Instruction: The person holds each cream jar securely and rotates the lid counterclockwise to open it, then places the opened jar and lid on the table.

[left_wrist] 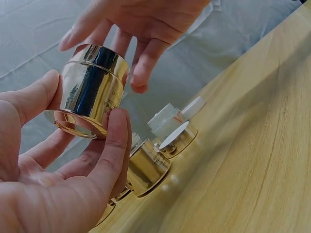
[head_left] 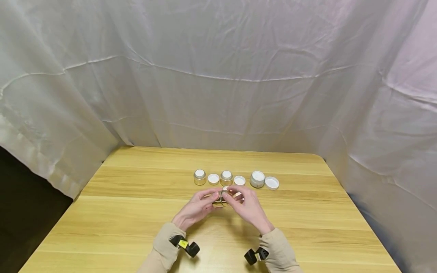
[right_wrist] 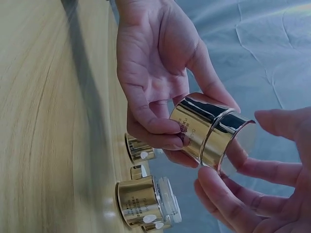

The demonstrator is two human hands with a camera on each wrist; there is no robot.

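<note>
A shiny gold cosmetic jar (left_wrist: 90, 90) with small print on its side is held in the air over the front of the table. My left hand (head_left: 196, 209) grips it between thumb and fingers. My right hand (head_left: 250, 206) is spread around the jar's other end. In the right wrist view its thumb stands apart from the gold surface, while a fingertip lies close to the rim; whether it touches is unclear. A seam rings the jar (right_wrist: 209, 128) near that end. From the head view, the hands cover much of the jar.
Behind the hands stand a left gold jar (head_left: 199, 178), a middle gold jar (head_left: 226, 179) and a wider jar (head_left: 257, 179), all with white tops. White discs like upturned lids (head_left: 213, 179) lie beside them. A grey curtain (head_left: 218, 94) hangs around the wooden table (head_left: 129, 212).
</note>
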